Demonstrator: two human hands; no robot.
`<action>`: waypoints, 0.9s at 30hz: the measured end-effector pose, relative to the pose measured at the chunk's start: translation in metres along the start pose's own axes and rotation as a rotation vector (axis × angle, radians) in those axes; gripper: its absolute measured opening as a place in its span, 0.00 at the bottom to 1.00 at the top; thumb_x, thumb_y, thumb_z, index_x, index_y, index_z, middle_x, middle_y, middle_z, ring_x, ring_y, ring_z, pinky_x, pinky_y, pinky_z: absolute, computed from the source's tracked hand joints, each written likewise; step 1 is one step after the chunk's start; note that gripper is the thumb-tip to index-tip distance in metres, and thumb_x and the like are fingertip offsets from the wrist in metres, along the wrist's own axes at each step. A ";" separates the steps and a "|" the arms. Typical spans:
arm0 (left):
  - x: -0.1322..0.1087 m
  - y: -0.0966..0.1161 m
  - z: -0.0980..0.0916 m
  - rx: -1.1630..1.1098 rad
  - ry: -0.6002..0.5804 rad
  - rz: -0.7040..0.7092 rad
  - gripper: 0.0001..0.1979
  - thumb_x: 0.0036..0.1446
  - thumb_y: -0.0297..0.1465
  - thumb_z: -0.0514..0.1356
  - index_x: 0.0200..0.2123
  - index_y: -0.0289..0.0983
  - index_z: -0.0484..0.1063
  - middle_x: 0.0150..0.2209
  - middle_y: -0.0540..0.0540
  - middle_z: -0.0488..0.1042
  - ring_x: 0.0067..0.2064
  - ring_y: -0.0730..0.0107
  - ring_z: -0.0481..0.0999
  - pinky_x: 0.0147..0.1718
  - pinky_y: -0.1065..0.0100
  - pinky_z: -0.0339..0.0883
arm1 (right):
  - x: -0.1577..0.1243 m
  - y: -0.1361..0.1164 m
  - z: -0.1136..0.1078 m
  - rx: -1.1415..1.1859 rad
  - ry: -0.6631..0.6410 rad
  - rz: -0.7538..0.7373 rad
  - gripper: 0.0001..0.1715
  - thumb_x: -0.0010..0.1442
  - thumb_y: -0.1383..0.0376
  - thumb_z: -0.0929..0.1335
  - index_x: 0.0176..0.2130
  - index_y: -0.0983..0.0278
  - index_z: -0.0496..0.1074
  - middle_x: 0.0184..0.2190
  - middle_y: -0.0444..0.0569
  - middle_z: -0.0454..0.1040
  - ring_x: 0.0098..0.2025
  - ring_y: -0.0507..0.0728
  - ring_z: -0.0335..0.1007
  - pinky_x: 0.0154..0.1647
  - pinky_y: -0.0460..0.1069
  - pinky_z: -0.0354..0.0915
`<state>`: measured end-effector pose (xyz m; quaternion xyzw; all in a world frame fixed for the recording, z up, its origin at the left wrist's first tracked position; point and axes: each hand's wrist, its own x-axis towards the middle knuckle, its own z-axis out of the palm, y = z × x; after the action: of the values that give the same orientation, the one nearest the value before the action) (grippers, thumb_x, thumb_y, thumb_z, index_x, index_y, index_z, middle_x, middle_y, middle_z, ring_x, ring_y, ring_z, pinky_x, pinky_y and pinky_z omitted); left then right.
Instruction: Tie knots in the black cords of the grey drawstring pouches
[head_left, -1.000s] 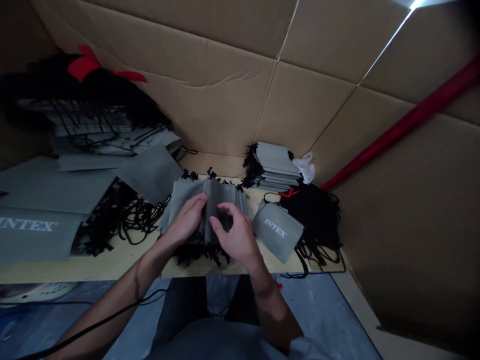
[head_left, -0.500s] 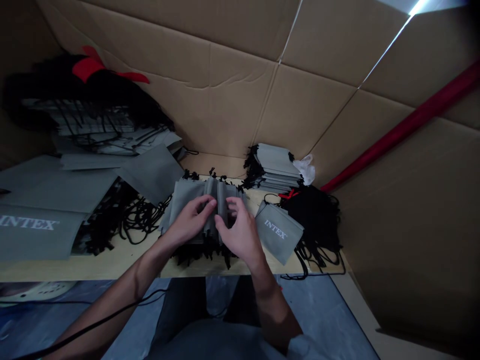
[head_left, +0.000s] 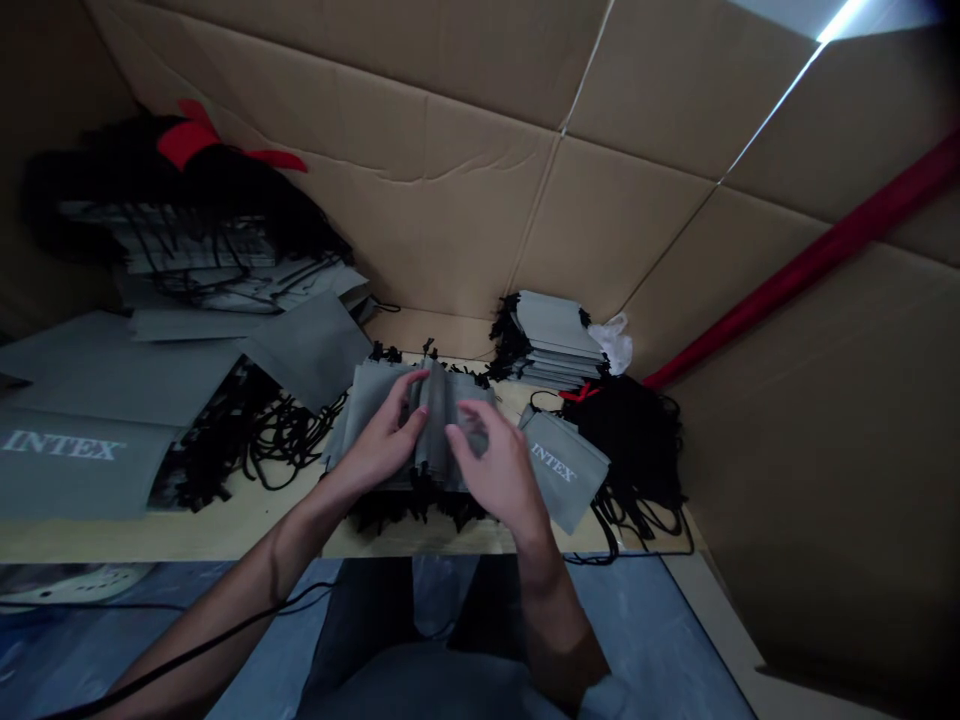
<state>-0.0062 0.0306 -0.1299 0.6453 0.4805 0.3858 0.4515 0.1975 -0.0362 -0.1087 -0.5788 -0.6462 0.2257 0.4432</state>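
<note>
A fanned bundle of small grey drawstring pouches [head_left: 439, 400] stands on edge on the wooden table [head_left: 225, 520] in front of me. My left hand [head_left: 379, 440] rests against the bundle's left side, fingers curled onto the pouches. My right hand [head_left: 499, 470] is at its right side, thumb and fingers pinching among the upright pouches. Black cord ends stick out under and behind the bundle. One grey pouch printed INTEX [head_left: 564, 468] lies flat just right of my right hand.
A neat stack of grey pouches [head_left: 553, 340] sits at the back, with a white scrap beside it. A black cord heap [head_left: 634, 430] lies right, more black cords [head_left: 255, 440] left. Large grey INTEX bags [head_left: 67, 450] cover the left; cardboard walls surround, and a red pole [head_left: 810, 255].
Both hands have shifted slightly right along the bundle, flipping through pouches. My left fingers now press a pouch upright at the middle. The view has drifted a little.
</note>
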 end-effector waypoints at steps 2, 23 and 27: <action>0.000 0.002 0.000 -0.009 0.003 0.015 0.33 0.82 0.49 0.63 0.80 0.40 0.70 0.79 0.33 0.74 0.78 0.40 0.75 0.79 0.32 0.68 | 0.000 -0.004 0.013 0.049 -0.088 -0.004 0.21 0.76 0.56 0.77 0.64 0.57 0.82 0.58 0.55 0.91 0.54 0.66 0.92 0.58 0.62 0.89; 0.003 -0.010 0.002 -0.040 -0.023 -0.033 0.35 0.81 0.45 0.69 0.81 0.41 0.67 0.67 0.36 0.80 0.62 0.46 0.85 0.65 0.40 0.83 | -0.006 -0.006 0.009 0.100 -0.135 -0.009 0.37 0.70 0.69 0.70 0.74 0.56 0.70 0.60 0.57 0.90 0.64 0.69 0.91 0.67 0.66 0.85; 0.002 -0.013 0.001 -0.045 -0.027 -0.011 0.34 0.80 0.43 0.70 0.81 0.42 0.67 0.72 0.34 0.77 0.67 0.44 0.83 0.67 0.38 0.82 | -0.008 0.001 0.004 0.044 -0.105 0.012 0.36 0.71 0.69 0.70 0.74 0.55 0.73 0.58 0.55 0.90 0.62 0.67 0.91 0.65 0.64 0.86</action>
<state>-0.0085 0.0343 -0.1427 0.6373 0.4693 0.3854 0.4745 0.1940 -0.0425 -0.1141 -0.5601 -0.6601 0.2726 0.4199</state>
